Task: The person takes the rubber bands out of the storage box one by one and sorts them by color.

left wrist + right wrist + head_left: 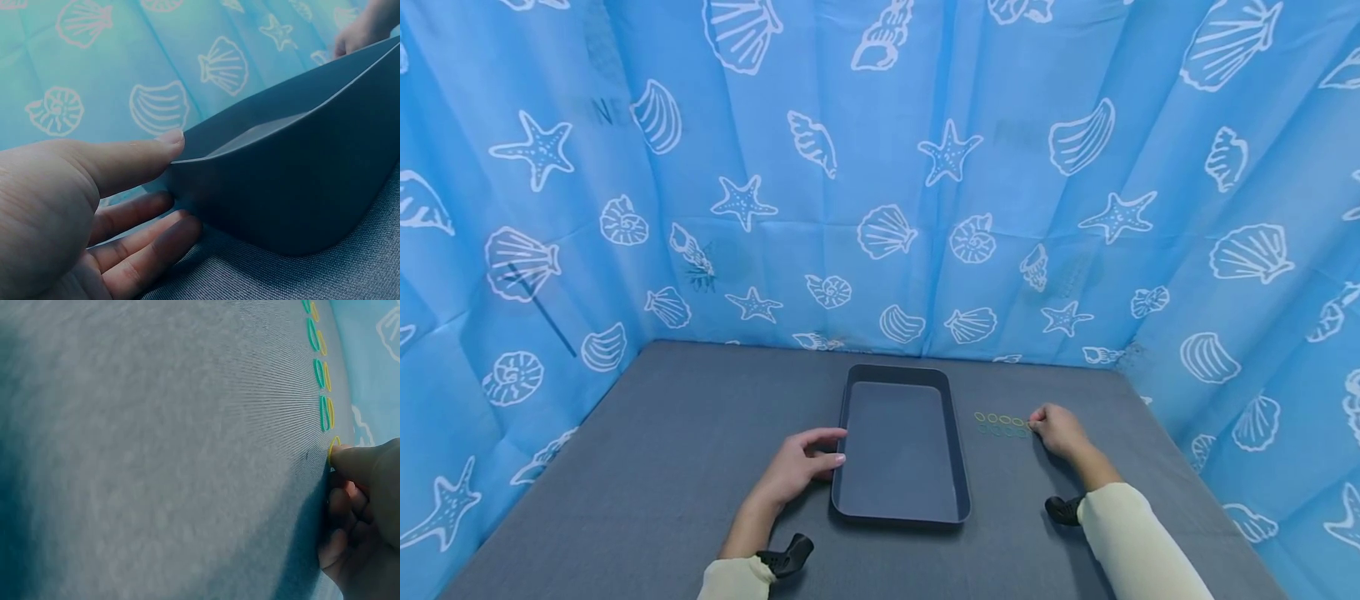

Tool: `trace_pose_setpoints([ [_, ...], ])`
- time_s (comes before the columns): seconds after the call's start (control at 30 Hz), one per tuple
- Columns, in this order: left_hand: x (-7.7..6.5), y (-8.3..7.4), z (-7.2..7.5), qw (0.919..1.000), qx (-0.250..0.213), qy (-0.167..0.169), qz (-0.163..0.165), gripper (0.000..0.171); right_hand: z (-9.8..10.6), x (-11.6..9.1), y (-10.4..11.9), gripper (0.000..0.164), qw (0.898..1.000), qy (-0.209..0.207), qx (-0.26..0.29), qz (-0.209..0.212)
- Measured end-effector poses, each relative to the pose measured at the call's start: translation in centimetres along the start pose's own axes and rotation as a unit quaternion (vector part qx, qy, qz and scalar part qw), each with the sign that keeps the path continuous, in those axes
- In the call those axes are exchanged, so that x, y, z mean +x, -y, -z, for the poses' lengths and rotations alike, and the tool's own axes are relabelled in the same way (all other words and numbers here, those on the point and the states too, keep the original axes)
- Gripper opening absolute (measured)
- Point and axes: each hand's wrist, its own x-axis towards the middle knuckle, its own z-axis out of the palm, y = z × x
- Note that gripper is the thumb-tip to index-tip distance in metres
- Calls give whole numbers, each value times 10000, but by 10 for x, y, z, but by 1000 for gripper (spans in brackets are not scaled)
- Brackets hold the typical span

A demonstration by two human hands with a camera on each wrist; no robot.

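A dark grey rectangular tray stands at the middle of the table. My left hand rests against its left side, index finger and thumb at the rim; the left wrist view shows the thumb on the tray's edge and the other fingers spread beside the outer wall. To the right of the tray lie two rows of thin ring-shaped bands, yellow ones behind green ones. At the right end, my right hand pinches a yellow band close to the cloth, its fingertips partly hiding it.
Grey cloth covers the table. A blue curtain with white shells and starfish hangs behind and at both sides. Black wrist mounts sit at both sleeve cuffs.
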Motion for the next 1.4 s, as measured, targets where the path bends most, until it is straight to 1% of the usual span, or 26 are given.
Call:
trace_pose_setpoints([
  [0.13,-2,-2,0,10000,-21,28,-32,43,-2,2,-1,13,9996,-142,80,-246],
  [0.37,-1,-2,0,10000,-4,57,-51,43,-3,-1,2,16,9970,-205,114,-737],
  [0.6,-1,-1,-1,9999,17,87,-60,42,-3,-2,2,17,9947,-282,107,-980],
  [0.7,-2,-1,-2,9999,29,91,-64,42,-3,-3,1,16,9947,-325,163,-966],
  [0.97,-1,0,-3,9999,58,111,-65,42,-4,-7,-13,22,9937,-470,635,-796],
  [1.03,0,1,-2,9999,35,143,-83,42,-4,-9,-16,23,9929,-500,821,-695],
  [1.13,1,2,0,9997,-21,186,-149,42,-3,-11,-19,25,9907,-505,1186,-425],
  [1.27,2,5,4,9995,-129,194,-234,42,1,-18,-20,29,9847,-369,1701,-20],
  [1.33,2,7,8,9992,-245,188,-239,44,3,-24,-19,31,9810,-203,1928,65],
  [1.4,1,8,12,9987,-430,197,-194,47,6,-30,-17,32,9778,20,2096,65],
])
